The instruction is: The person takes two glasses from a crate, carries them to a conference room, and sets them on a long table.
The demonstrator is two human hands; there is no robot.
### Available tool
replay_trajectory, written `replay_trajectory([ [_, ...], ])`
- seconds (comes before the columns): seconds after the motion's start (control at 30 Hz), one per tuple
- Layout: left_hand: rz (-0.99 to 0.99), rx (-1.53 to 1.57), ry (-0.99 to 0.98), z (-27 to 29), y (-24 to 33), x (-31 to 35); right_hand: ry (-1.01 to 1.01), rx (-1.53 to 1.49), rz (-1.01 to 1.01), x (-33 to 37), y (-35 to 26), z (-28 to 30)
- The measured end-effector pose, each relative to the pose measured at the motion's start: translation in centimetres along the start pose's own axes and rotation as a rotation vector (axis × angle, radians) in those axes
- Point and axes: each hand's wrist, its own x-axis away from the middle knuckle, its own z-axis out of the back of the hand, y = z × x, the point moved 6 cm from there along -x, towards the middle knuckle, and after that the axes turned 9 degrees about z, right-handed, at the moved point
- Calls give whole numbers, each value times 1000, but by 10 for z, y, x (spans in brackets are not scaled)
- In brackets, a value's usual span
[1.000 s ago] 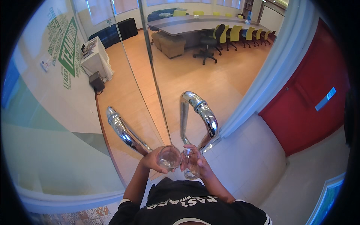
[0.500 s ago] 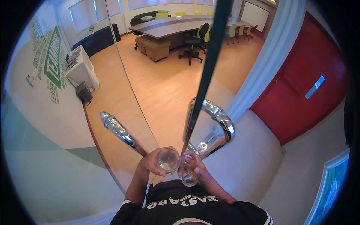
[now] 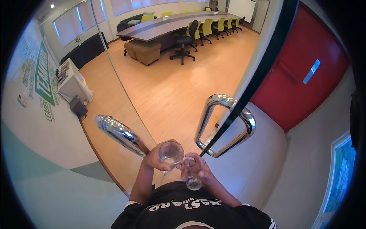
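Observation:
My left hand point(image 3: 153, 158) is closed around a clear drinking glass point(image 3: 171, 153), whose round mouth faces up toward me. Beside it, my right hand point(image 3: 206, 173) grips a second clear glass point(image 3: 194, 184), its thick base pointing toward my body. Both glasses are close together in front of my black shirt. Just past my right hand, a glass door with a dark edge point(image 3: 263, 72) stands ajar and carries a looped chrome handle point(image 3: 250, 123). Another chrome handle point(image 3: 119, 133) is on the glass panel to the left, just beyond my left hand.
Wooden flooring point(image 3: 152, 95) stretches through the doorway to a long table point(image 3: 152, 32), a black swivel chair point(image 3: 183, 42), yellow chairs point(image 3: 207, 27) and brown ottomans point(image 3: 148, 53). A white-covered table point(image 3: 72, 82) and black speaker point(image 3: 78, 106) line the left wall. A red door point(image 3: 301, 72) is at right.
The glass door's edge and its chrome handle have swung to the right, widening the gap. The room beyond appears shifted left. Both hands keep their glasses.

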Motion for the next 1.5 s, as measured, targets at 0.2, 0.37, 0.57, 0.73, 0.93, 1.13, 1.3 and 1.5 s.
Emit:
replay_trajectory([
  [0.2,-22,-17,-1,6,-7,-2,65,-30,209,-14,13,20],
  [0.37,-42,29,49,27,-20,8,67,-74,265,-26,28,27],
  [0.57,-167,46,118,55,-27,15,123,-146,193,-45,45,40],
  [0.73,-209,-10,125,87,-42,29,50,-194,178,-63,81,72],
  [0.93,-261,-69,244,126,-65,40,-32,-232,132,-89,120,117],
  [1.13,-267,-94,383,141,-51,49,-91,-304,-8,-121,125,116],
  [1.3,-298,-137,543,136,-55,55,-177,-486,-102,-130,133,121],
  [1.5,-389,-193,723,138,-55,63,-237,-535,-188,-146,123,118],
])
